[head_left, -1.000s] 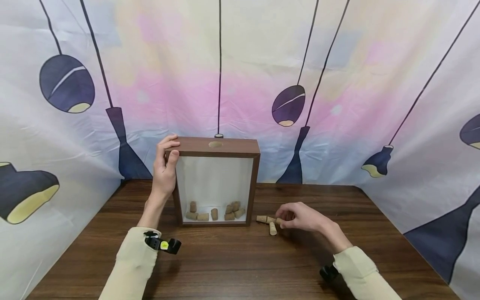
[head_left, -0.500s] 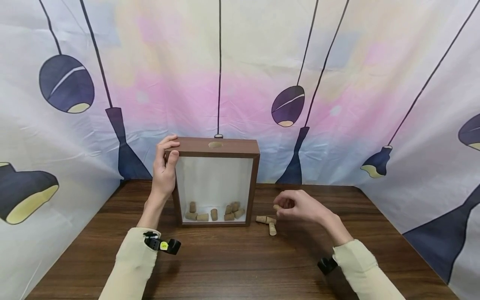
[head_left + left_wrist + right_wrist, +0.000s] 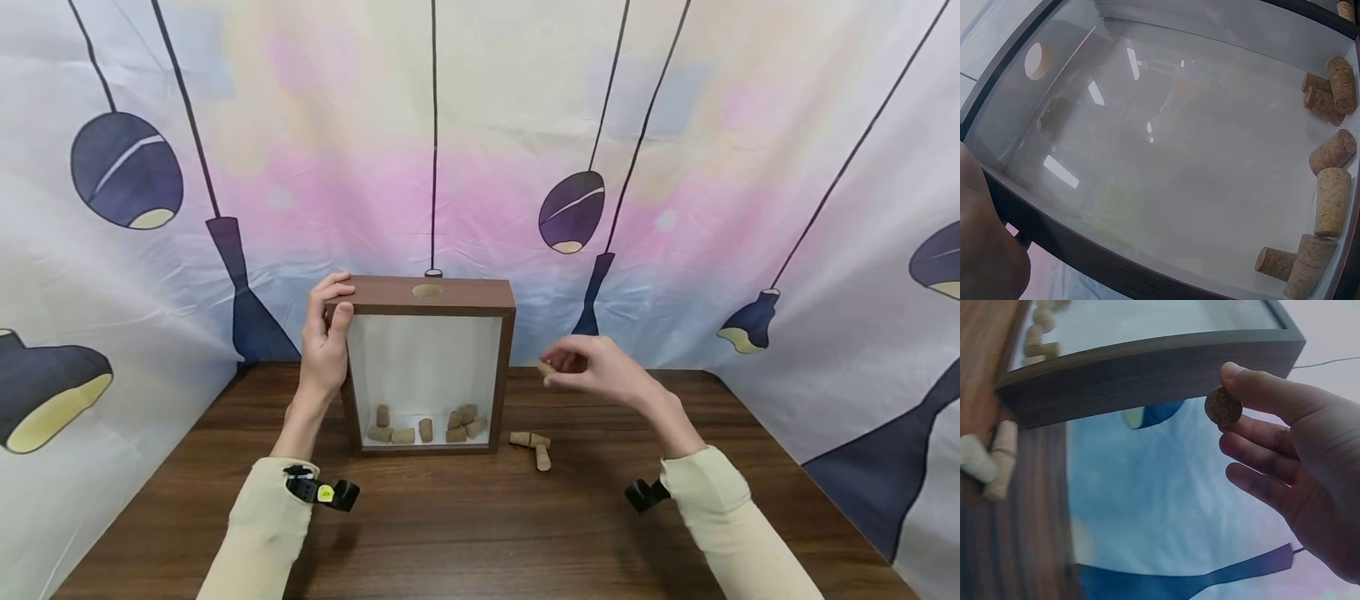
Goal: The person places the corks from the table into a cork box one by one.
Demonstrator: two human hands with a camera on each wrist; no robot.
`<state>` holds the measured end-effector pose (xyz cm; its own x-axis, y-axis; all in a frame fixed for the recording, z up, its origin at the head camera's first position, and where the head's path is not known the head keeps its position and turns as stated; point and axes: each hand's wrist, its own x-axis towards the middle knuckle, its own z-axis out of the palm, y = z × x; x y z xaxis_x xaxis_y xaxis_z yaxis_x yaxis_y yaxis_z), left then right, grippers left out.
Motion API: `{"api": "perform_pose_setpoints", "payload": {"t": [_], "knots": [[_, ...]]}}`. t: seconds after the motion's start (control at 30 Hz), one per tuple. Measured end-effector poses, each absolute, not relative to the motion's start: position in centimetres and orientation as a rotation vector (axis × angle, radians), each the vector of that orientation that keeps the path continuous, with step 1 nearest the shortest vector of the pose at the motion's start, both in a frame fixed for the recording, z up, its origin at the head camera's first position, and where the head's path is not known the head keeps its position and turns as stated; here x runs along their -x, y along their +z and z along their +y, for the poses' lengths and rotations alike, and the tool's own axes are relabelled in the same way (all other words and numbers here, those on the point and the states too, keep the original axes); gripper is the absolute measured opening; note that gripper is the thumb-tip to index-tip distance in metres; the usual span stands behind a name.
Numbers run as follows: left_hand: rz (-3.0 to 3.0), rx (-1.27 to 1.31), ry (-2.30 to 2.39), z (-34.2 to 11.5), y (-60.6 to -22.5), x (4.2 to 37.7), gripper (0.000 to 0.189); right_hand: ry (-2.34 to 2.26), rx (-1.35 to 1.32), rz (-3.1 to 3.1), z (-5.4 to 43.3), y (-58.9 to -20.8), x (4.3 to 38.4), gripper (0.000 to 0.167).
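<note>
One cork [image 3: 545, 367] is pinched in the right hand [image 3: 603, 372], raised beside the box [image 3: 468, 294] — the left hand [image 3: 325, 346] grips its top corner (likely good bracing); best to align it end-on with the hole [image 3: 427, 291].

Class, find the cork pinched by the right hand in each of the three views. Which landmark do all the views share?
Head: the cork is right of centre, at the fingertips of the right hand, apart from the box.
Left wrist: not visible; other corks show instead.
Right wrist: above and right of centre, its round end showing.
Shared landmark: the box's dark wooden frame.
</note>
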<state>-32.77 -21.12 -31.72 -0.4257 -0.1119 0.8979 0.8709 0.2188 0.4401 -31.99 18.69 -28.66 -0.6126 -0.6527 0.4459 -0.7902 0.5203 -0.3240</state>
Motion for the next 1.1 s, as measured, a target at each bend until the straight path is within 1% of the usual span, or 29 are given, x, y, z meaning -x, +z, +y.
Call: {"api": "perform_pose_setpoints", "payload": {"t": [0.37,0.8,0.9,1.1], "knots": [[-1.566,0.74,-1.371,-21.1,-31.6,33.1,0.037,0.716,-1.195,-2.393,17.4,-24.0,31.0,0.027],[-1.576,0.734,-1.386,-21.1,-31.6,32.9,0.037,0.685,-1.277,-2.244,15.4,-20.5,30.1,0.028],[-1.579,0.725,-1.385,-20.9,-31.4,32.4,0.037,0.681,-1.289,-2.223,14.9,-19.8,30.0,0.028],[-1.591,0.727,-1.385,-20.0,-30.1,30.3,0.038,0.664,-1.327,-2.172,13.9,-18.8,30.0,0.029]]}}
